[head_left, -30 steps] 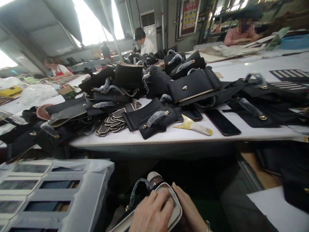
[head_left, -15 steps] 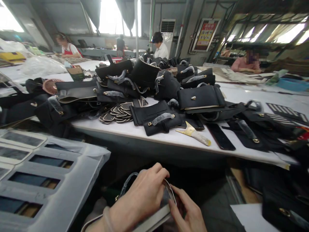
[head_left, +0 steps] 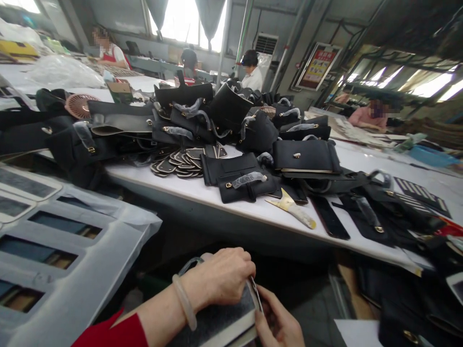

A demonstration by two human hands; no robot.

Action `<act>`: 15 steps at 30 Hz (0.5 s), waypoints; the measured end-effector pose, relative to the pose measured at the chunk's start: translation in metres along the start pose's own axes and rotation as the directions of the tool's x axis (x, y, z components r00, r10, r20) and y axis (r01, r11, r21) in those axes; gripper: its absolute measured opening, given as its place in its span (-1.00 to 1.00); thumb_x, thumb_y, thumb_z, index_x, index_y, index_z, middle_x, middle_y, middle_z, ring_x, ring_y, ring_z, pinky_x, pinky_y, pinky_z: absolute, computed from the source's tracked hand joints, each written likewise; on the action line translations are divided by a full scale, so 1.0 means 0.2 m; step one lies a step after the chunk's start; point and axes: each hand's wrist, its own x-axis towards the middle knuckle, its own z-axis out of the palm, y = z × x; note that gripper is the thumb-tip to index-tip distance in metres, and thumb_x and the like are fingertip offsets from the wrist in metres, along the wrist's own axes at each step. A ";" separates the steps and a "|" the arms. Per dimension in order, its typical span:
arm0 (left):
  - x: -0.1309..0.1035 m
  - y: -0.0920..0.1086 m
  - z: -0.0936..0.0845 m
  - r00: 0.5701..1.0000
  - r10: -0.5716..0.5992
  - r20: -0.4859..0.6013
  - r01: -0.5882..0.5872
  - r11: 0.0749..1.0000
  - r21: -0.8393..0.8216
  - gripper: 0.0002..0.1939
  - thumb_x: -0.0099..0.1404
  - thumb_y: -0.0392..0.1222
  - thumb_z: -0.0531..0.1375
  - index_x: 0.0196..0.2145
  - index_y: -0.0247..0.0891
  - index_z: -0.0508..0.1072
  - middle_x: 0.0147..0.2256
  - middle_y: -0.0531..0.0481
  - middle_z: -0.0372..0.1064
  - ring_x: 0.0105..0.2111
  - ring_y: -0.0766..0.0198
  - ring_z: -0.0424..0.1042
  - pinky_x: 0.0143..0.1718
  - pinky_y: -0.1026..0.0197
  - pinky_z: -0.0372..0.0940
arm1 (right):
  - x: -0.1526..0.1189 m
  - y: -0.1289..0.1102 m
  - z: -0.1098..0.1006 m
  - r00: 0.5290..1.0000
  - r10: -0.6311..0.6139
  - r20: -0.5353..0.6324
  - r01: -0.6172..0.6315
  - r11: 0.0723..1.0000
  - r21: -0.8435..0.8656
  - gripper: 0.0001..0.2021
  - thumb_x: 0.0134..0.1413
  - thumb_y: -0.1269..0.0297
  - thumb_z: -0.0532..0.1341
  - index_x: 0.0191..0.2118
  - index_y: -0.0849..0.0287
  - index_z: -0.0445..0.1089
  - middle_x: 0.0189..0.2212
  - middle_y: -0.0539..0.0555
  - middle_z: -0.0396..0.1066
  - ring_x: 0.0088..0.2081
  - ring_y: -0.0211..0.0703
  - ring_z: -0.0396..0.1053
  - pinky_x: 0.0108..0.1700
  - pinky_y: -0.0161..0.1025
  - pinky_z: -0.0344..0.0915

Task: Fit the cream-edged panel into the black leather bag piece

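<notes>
Left hand (head_left: 220, 277) curls over the bag panel (head_left: 220, 323) top edge; right hand (head_left: 278, 323) pinches its right edge. Likely light, semi-stiff; grip edges.

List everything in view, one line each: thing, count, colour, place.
bag panel: one, dark with pale edge, low centre, in both hands
bags: many, black, piled across the white table
small shaped pieces: a fanned heap, dark with pale rims, table centre-left
scraper tool: one, yellowish, near table's front edge
flat strip: one, black, right of the scraper
framed panels: several, grey-white, left foreground
small fan: one, pink, far left
other people: at least four, at benches behind
bangle: one, pale, left wrist
left hand: gripping the panel's top edge
right hand: fingers at the panel's right edge
</notes>
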 end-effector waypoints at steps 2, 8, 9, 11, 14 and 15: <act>0.00 -0.01 0.01 1.000 -0.015 -0.014 0.014 0.999 -0.041 -0.72 0.19 -0.33 0.07 -0.24 -0.29 0.56 -0.26 -0.14 0.51 -0.20 0.04 0.48 -0.16 0.11 0.38 | 0.00 0.02 0.00 1.000 0.006 0.007 -0.006 1.000 -0.004 -0.38 0.12 -0.26 0.13 -0.02 0.22 0.46 -0.47 0.09 0.43 -0.40 -0.09 0.40 -0.43 -0.31 0.26; 0.03 -0.08 0.02 0.986 -0.162 0.043 0.167 0.956 -0.243 -0.73 0.07 -0.26 0.12 -0.29 -0.18 0.57 -0.27 -0.02 0.55 -0.27 0.19 0.51 -0.25 0.26 0.35 | 0.04 -0.10 -0.04 0.992 0.072 0.104 -0.067 0.996 -0.051 -0.44 0.11 -0.26 0.15 -0.15 0.22 0.46 -0.59 -0.06 0.16 -0.57 -0.23 0.16 -0.53 -0.30 0.06; 0.04 -0.09 0.02 0.979 -0.191 0.069 0.203 0.940 -0.274 -0.73 0.06 -0.23 0.14 -0.29 -0.17 0.57 -0.29 -0.01 0.55 -0.31 0.21 0.52 -0.32 0.28 0.34 | 0.06 -0.14 -0.05 0.989 0.075 0.129 -0.064 0.994 -0.087 -0.45 0.11 -0.25 0.15 -0.19 0.22 0.46 -0.62 -0.09 0.10 -0.58 -0.25 0.12 -0.52 -0.30 0.03; 0.04 -0.11 0.02 0.961 -0.250 0.116 0.275 0.906 -0.322 -0.74 0.04 -0.15 0.17 -0.29 -0.16 0.56 -0.32 0.01 0.57 -0.35 0.22 0.52 -0.41 0.30 0.30 | 0.11 -0.19 -0.07 0.978 0.073 0.197 -0.038 0.984 -0.176 -0.48 0.15 -0.23 0.14 -0.26 0.22 0.44 -0.64 -0.13 0.02 -0.58 -0.26 0.08 -0.50 -0.29 -0.02; 0.03 -0.11 0.01 0.937 -0.316 0.149 0.349 0.866 -0.358 -0.72 0.02 -0.08 0.21 -0.28 -0.14 0.55 -0.31 0.01 0.57 -0.33 0.18 0.52 -0.42 0.28 0.29 | 0.16 -0.21 -0.09 0.939 0.031 0.344 0.062 0.965 -0.256 -0.54 0.29 -0.12 0.03 -0.28 0.19 0.40 -0.61 -0.08 0.16 -0.54 -0.24 0.15 -0.47 -0.29 0.00; 0.03 -0.10 0.01 0.931 -0.331 0.154 0.365 0.858 -0.361 -0.73 0.01 -0.08 0.21 -0.29 -0.13 0.55 -0.30 0.01 0.58 -0.31 0.17 0.52 -0.40 0.26 0.29 | 0.17 -0.20 -0.10 0.925 0.001 0.380 0.107 0.959 -0.262 -0.56 0.32 -0.08 0.00 -0.29 0.18 0.39 -0.58 -0.05 0.23 -0.53 -0.23 0.21 -0.45 -0.29 0.03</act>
